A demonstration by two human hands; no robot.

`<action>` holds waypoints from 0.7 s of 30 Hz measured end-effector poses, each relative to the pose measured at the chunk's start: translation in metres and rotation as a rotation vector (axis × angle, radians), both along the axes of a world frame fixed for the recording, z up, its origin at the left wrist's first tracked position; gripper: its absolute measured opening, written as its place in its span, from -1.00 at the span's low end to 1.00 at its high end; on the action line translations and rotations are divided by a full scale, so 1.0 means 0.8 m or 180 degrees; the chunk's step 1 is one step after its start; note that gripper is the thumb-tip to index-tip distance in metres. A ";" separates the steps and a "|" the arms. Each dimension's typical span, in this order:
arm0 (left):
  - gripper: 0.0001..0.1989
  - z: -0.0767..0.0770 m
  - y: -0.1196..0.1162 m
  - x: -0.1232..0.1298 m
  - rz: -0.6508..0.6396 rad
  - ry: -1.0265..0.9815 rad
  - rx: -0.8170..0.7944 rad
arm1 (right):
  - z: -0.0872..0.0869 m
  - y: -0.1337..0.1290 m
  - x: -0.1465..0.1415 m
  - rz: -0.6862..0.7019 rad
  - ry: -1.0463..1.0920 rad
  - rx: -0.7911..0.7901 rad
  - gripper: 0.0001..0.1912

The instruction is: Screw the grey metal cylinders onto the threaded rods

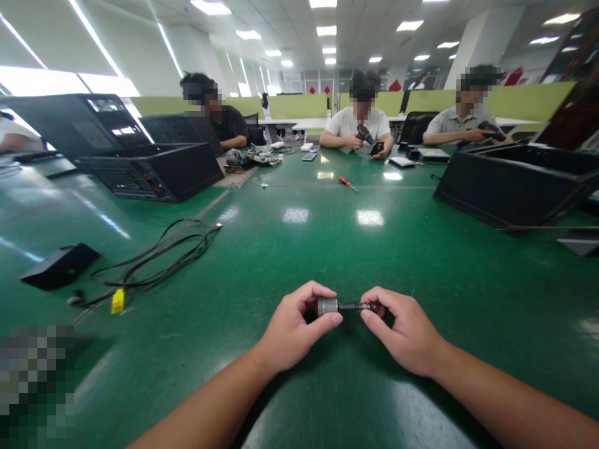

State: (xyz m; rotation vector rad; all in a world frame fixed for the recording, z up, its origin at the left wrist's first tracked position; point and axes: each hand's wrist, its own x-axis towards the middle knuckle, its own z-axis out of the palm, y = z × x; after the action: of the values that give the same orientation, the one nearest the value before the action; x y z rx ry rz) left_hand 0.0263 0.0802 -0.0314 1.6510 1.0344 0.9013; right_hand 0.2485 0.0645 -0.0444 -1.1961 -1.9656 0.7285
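A small part with a grey cylinder [327, 305] and a thin dark shaft [349, 307] is held level just above the green table [299, 249]. My left hand [299, 324] is closed around the cylinder, thumb in front and fingers behind. At the shaft's other end, my right hand [402, 324] pinches a ribbed, darker section [369, 306] between thumb and fingertips. Fingers cover both ends of the part, so its exact kind cannot be made out.
Coiled black cables [163, 259] with a yellow tag [118, 301] lie left, near a black block [60, 267]. Black computer cases stand at left [154, 171] and right [510, 184]. An orange screwdriver [345, 181] lies ahead. Across the table, a co-worker [355, 128] holds a power drill [365, 134].
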 end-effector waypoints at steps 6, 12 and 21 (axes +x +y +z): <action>-0.72 0.000 0.000 0.000 0.0051 -0.0012 0.0004 | -0.003 0.001 0.001 0.0000 0.0006 -0.0003 -0.89; -0.71 0.001 0.000 -0.001 0.0141 0.0021 0.0098 | -0.004 0.002 0.002 -0.0032 -0.0007 0.0008 -0.89; -0.73 0.001 0.000 -0.001 0.0204 0.0013 0.0124 | -0.002 0.004 0.003 -0.0029 0.0006 0.0001 -0.89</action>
State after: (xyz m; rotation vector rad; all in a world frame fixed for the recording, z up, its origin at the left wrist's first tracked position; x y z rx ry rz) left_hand 0.0259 0.0800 -0.0305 1.6606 1.0840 0.9660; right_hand 0.2511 0.0676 -0.0461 -1.2032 -1.9574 0.7244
